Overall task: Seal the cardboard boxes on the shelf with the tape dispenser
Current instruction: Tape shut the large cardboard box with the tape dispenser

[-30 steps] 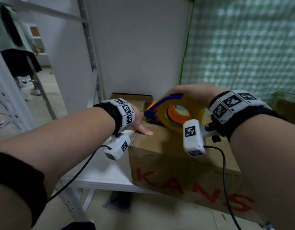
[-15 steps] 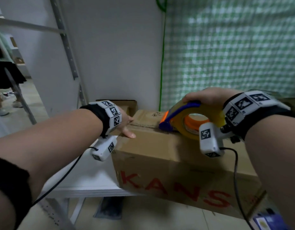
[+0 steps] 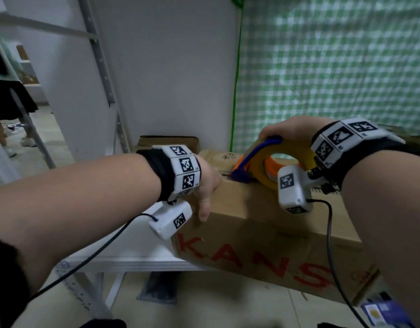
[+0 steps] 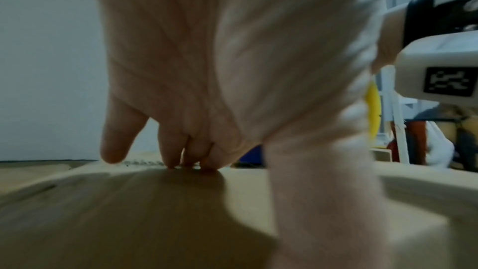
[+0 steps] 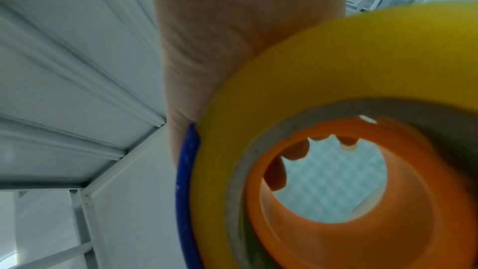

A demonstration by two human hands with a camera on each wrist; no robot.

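The tape dispenser (image 3: pixel 270 166) is gripped by the right hand (image 3: pixel 291 129), fingers curled round the roll, nose now set on the cardboard box (image 3: pixel 263 209) top at the shelf (image 3: pixel 124 254) edge. The left hand (image 3: pixel 205 183), fingers straight, has shifted to press the near corner. Taping probably starts; the seam is blurred.

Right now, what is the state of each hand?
Left hand: open, fingertips pressing on the cardboard box.
Right hand: gripping the tape dispenser on the box top.
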